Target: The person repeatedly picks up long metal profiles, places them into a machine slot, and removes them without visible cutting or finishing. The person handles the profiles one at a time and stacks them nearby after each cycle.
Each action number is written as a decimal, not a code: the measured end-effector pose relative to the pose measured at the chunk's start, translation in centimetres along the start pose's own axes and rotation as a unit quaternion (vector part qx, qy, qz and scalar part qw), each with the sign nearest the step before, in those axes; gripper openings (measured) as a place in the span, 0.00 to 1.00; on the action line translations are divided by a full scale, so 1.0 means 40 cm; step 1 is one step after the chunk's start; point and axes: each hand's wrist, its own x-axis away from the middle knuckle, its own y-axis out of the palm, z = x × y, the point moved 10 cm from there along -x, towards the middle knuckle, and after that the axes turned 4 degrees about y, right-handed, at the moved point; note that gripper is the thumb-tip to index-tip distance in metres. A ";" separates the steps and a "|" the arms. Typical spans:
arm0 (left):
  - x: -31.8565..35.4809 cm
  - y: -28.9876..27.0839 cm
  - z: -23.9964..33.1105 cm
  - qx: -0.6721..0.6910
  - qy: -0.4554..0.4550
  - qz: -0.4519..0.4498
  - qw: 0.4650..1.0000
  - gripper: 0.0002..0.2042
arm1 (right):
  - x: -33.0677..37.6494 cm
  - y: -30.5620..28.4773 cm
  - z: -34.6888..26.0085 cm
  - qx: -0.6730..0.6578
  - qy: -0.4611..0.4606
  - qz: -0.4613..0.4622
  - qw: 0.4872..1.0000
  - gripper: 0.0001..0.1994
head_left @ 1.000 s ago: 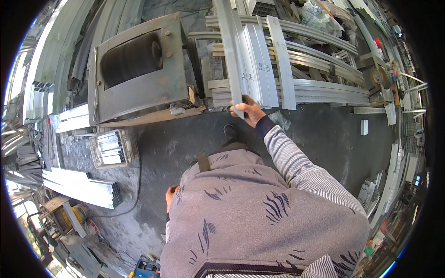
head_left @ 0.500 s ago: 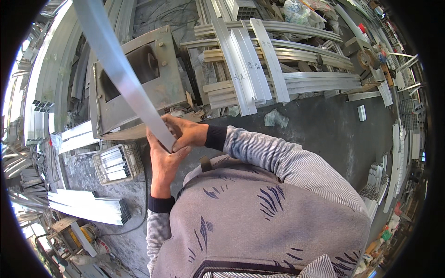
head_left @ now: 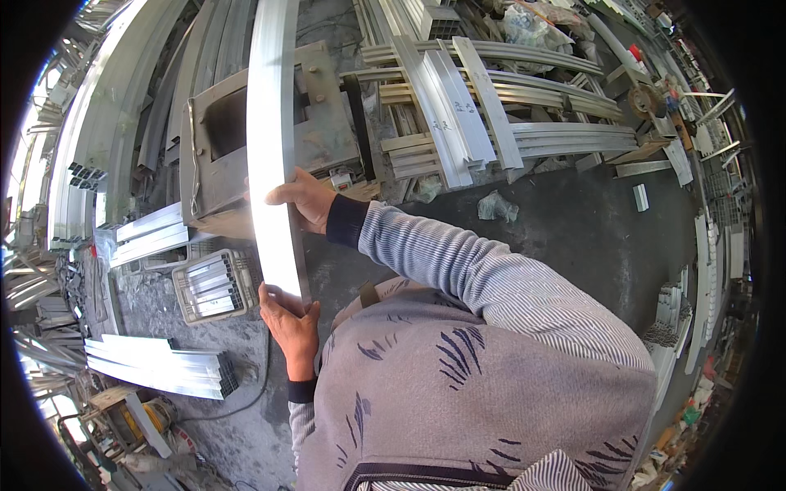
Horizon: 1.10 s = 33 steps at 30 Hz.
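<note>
A long, shiny aluminium profile point(head_left: 273, 123) runs from the top edge down toward my body, its broad face catching bright light. My right hand point(head_left: 308, 201) grips it partway up, thumb across the face and fingers behind, partly hidden. At the near end, my left hand point(head_left: 293, 329) holds the profile from below, its fingers on one side and thumb on the other. Behind the profile stands a grey metal machine housing point(head_left: 327, 123) with dark openings, partly covered by it.
Stacked aluminium profiles point(head_left: 565, 146) and several crosswise lengths point(head_left: 446, 114) lie at the back right. To the left are a crate of short pieces point(head_left: 250, 308), a bundle of profiles point(head_left: 155, 368) and tall stacked lengths point(head_left: 90, 123). A crumpled plastic piece point(head_left: 498, 206) lies on the dark floor.
The profile has swung from a leftward slant to nearly straight ahead, its broad face now toward me. My right hand has moved up along it; my left hand has dropped lower and slightly right.
</note>
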 end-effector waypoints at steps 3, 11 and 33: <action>0.040 -0.002 -0.054 -0.056 0.019 0.008 0.998 0.55 | 0.014 -0.014 0.065 0.007 0.002 0.049 0.999 0.22; 0.096 -0.016 -0.154 -0.074 -0.021 0.041 0.996 0.50 | -0.012 -0.093 0.237 -0.005 0.089 0.154 0.984 0.19; -0.255 -0.025 -0.145 -0.086 -0.150 -0.041 0.984 0.37 | -0.356 -0.348 0.368 -0.011 0.222 0.233 0.947 0.15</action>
